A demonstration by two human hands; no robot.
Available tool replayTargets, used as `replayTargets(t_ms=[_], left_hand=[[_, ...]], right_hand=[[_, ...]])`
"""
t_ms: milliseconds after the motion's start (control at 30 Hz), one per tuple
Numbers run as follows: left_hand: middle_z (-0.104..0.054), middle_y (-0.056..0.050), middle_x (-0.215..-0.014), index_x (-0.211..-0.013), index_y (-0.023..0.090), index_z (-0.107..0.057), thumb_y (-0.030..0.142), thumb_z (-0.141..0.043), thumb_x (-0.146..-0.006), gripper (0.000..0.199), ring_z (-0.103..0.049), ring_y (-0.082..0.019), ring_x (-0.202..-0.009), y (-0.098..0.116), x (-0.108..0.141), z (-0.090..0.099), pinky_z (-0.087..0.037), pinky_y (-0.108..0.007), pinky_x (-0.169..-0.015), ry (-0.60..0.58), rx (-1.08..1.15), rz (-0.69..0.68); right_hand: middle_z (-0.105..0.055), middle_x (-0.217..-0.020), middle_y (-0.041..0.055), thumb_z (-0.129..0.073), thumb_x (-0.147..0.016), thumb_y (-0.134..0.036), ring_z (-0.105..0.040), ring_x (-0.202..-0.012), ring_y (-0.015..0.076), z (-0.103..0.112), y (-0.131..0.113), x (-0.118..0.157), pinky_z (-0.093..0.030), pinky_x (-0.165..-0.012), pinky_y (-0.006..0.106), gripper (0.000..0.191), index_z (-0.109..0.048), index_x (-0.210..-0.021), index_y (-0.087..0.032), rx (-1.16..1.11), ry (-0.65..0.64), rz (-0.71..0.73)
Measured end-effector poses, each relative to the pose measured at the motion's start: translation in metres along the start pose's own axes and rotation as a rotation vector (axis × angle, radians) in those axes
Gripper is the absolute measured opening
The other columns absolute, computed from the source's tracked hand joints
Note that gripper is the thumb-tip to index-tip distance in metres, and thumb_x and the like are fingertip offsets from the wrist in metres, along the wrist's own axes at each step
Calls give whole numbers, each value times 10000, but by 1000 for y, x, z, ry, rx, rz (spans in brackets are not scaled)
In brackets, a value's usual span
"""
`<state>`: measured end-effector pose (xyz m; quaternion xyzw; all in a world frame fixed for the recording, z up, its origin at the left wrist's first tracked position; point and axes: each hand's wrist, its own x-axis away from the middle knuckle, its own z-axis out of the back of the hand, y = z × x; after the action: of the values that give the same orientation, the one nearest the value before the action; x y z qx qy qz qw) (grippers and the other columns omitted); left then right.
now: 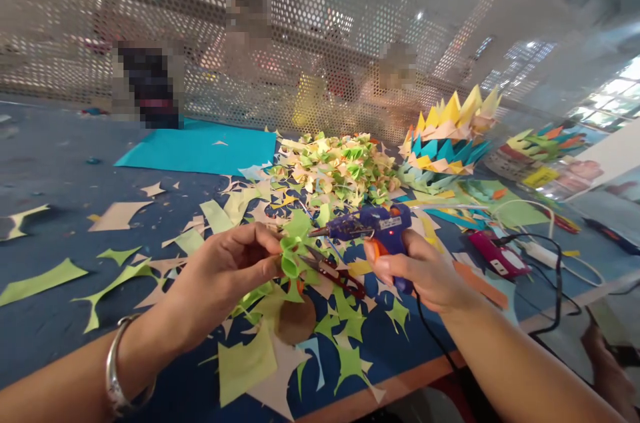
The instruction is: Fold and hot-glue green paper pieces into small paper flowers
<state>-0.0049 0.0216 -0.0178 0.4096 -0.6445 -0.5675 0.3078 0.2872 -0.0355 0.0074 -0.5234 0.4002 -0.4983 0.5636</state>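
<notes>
Between the thumb and fingers of my left hand (pixel 225 276) is a light green folded paper piece (pixel 291 255) with curled loops. My right hand (pixel 420 269) grips a purple hot glue gun (pixel 387 226), a finger on its orange trigger. The gun's nozzle points left and is right at the green paper; whether it touches I cannot tell. Below the nozzle lies a pair of scissors (pixel 340 276) with dark red handles, partly hidden by paper. A round brown disc (pixel 296 319) lies under my hands among green paper scraps (pixel 347 359).
Behind my hands is a heap of small folded papers (pixel 340 166). A layered paper-spike piece (pixel 450 136) stands at the back right. A blue sheet (pixel 200 148) lies back left. A maroon power strip (pixel 497 253) with cables sits right. A perforated metal screen (pixel 200 23) borders the table.
</notes>
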Motion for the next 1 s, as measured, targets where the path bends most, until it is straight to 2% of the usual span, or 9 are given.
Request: replayTargets(t_ms=[167, 333, 667, 867, 1000], left_hand=[[-697, 14, -784, -772, 204, -705, 220, -845, -783, 141, -677, -128, -719, 3, 0, -2, -562, -236, -686, -51, 34, 5], [-689, 6, -807, -771, 206, -702, 244, -830, -785, 135, -666, -130, -716, 4, 1, -5, -552, -241, -669, -37, -40, 4], [-688, 0, -786, -770, 218, -685, 298, -797, -781, 139, -664, -146, -707, 3, 2, -4, -551, -263, -658, -29, -132, 1], [-741, -29, -817, -818, 219, -668, 333, -789, -816, 167, -698, -175, -740, 0, 4, 0, -566, -296, -687, -59, -163, 29], [-758, -31, -828, -836, 218, -664, 325, -778, -826, 157, -721, -181, -756, 0, 4, 0, -559, -296, -694, -62, -171, 34]], right_hand=[[-454, -642, -52, -738, -906, -392, -387, -583, 126, -6, -1, 3, -333, -531, 271, 288, -555, -740, -244, 133, -86, 164], [-501, -656, -32, -649, -944, -349, -421, -608, 139, -10, -5, 5, -391, -548, 275, 245, -554, -745, -242, 266, -149, 184], [-414, -649, -65, -614, -893, -284, -333, -581, 127, -16, -10, 9, -354, -498, 266, 110, -556, -806, -247, 379, -112, 261], [-351, -587, -77, -573, -909, -271, -282, -529, 114, -14, -10, 9, -262, -440, 263, 240, -451, -702, -258, 450, -102, 298], [-364, -586, -70, -569, -922, -282, -297, -533, 116, -14, -9, 9, -265, -445, 266, 270, -438, -687, -260, 442, -107, 293]])
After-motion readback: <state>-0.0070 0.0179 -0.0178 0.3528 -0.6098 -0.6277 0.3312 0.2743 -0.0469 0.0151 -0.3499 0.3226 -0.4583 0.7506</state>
